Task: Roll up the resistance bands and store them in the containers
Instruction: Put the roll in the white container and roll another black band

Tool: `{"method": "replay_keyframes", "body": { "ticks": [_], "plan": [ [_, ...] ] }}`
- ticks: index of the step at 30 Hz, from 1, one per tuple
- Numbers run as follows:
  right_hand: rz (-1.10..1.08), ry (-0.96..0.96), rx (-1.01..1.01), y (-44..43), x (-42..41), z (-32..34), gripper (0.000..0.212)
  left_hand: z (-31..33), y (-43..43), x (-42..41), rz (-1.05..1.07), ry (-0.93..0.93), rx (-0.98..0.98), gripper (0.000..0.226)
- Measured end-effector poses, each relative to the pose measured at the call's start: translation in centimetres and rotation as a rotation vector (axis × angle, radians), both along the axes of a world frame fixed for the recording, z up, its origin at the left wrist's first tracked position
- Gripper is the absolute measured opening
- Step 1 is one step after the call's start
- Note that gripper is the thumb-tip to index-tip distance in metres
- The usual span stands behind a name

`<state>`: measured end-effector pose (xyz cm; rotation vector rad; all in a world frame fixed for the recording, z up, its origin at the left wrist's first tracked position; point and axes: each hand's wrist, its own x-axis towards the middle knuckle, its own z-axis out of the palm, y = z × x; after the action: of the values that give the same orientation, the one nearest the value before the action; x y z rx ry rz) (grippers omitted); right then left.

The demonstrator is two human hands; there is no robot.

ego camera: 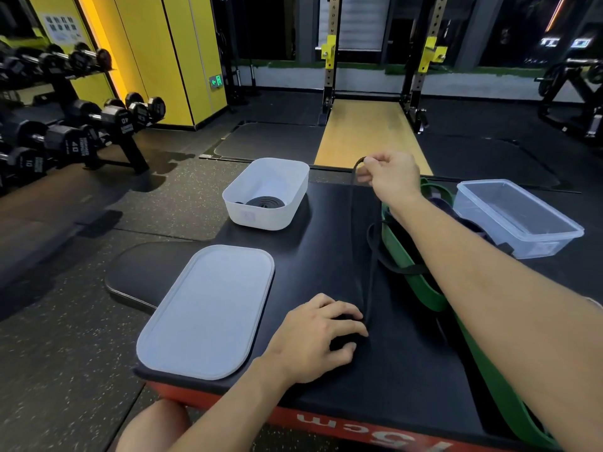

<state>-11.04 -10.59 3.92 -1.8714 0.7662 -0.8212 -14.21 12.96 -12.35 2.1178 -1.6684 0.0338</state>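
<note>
Frosted plastic tub, clear plastic box, matt black tabletop.

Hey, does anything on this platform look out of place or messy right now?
Yes: the green band lies unrolled in a loose tangle and trails off the black platform's near edge. The black band, gripped by the left hand and pinched by the right hand, is only partly rolled.

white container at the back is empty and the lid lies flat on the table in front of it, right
Not quite. The head view shows the white container is not empty: a rolled dark band lies in its bottom. The rest holds: the lid lies flat on the table in front of it.
</note>
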Motion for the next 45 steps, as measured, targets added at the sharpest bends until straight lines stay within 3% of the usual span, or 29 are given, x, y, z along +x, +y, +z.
{"method": "replay_keyframes", "body": {
  "ticks": [6,11,13,17,20,24,29,34,39,45],
  "plan": [
    [-0.113,0.170,-0.022,0.5,0.0,1.3,0.027,0.0,0.1,0.0,-0.003,-0.002,0.001,0.030],
    [-0.024,-0.051,0.468,0.8,0.3,2.5,0.019,0.1,0.0,-0.1,0.000,0.003,0.004,0.030],
    [0.049,-0.033,0.502,0.6,0.3,2.2,0.024,0.1,0.0,-0.1,0.000,0.003,0.004,0.031],
    [0.151,0.009,0.335,0.2,0.6,0.3,0.012,0.0,0.0,0.0,0.000,-0.003,0.004,0.031],
    [0.056,0.055,0.142,-0.2,0.7,-1.1,0.006,0.0,0.0,0.0,0.001,-0.004,0.007,0.031],
    [0.055,0.114,0.124,-1.3,1.1,-2.5,0.004,-0.1,0.0,0.1,0.001,0.004,-0.001,0.030],
    [0.108,0.338,-0.226,-1.4,0.4,-3.9,0.034,-0.2,-0.1,0.1,0.003,0.007,0.003,0.030],
    [0.133,0.428,-0.225,-0.3,-1.5,-6.0,0.007,-0.1,-0.1,0.1,0.003,0.002,0.015,0.031],
    [0.167,0.581,-0.247,2.0,-6.5,-9.6,0.021,0.0,0.0,0.1,0.002,0.001,0.008,0.030],
    [0.236,0.483,-0.187,5.3,-13.9,-13.8,0.012,-0.1,0.0,0.1,0.009,-0.009,0.010,0.029]
  ]
}}
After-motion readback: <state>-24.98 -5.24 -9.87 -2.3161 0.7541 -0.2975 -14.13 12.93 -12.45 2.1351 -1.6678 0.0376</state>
